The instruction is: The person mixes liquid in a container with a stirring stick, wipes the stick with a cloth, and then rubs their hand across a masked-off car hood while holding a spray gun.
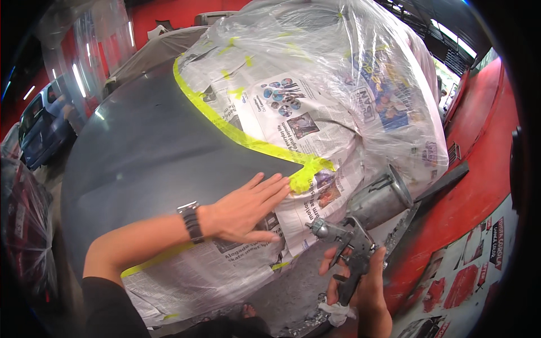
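Observation:
My left hand [242, 208] lies flat with fingers spread at the edge of a dark grey car panel [146, 146]. Its fingertips touch or nearly touch the bright yellow masking tape [304, 176] at the panel's pointed corner; a watch is on that wrist. Newspaper [293, 118] borders the tape and runs beneath my left palm and thumb. Lower right, my right hand [369, 287] grips the handle of a paint spray gun [356, 256]. A metal cup [383, 194] tops the gun, and its nozzle points left. A white rag or wrap [337, 312] hangs around the base of the handle.
Clear plastic sheeting [394, 45] covers the car beyond the newspaper. A red panel [451, 248] and a printed poster [468, 287] stand at the right. A blue car [45, 129] and a plastic-wrapped red object [25, 225] are at the left.

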Demonstrator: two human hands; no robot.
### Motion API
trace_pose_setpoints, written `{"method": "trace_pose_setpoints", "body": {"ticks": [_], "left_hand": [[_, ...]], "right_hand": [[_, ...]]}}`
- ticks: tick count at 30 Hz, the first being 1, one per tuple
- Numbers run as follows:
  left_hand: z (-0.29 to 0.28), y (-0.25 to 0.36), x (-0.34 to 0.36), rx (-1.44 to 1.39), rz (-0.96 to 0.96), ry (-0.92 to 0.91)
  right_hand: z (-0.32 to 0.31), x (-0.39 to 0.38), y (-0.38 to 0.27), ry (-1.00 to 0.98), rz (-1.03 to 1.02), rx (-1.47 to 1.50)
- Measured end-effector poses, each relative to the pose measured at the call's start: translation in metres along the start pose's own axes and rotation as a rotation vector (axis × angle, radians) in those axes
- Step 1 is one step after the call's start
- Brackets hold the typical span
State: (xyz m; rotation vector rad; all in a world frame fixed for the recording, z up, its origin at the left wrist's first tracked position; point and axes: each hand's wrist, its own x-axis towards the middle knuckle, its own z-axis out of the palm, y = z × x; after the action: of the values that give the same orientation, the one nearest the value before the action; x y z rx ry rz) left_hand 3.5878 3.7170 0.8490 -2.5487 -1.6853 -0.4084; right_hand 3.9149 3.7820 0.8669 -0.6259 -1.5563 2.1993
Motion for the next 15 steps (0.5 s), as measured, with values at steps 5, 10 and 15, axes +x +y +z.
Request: {"method": "trace_pose_setpoints", "body": {"ticks": [5,10,15], "left_hand": [[-0.006,-0.001,-0.018,-0.045,-0.055,0.066],[-0.014,-0.023,0.013,-0.074,-0.399,0.371],[-0.018,-0.024,0.045,-0.066,-0.403,0.334]], "right_hand": [[-0.006,-0.008,0.001,0.025,0.062,-0.016],[0.010,0.001,-0.001,0.236,0.023,-0.049],[0.001,0.006,0.000,0.197,0.005,-0.045]]}}
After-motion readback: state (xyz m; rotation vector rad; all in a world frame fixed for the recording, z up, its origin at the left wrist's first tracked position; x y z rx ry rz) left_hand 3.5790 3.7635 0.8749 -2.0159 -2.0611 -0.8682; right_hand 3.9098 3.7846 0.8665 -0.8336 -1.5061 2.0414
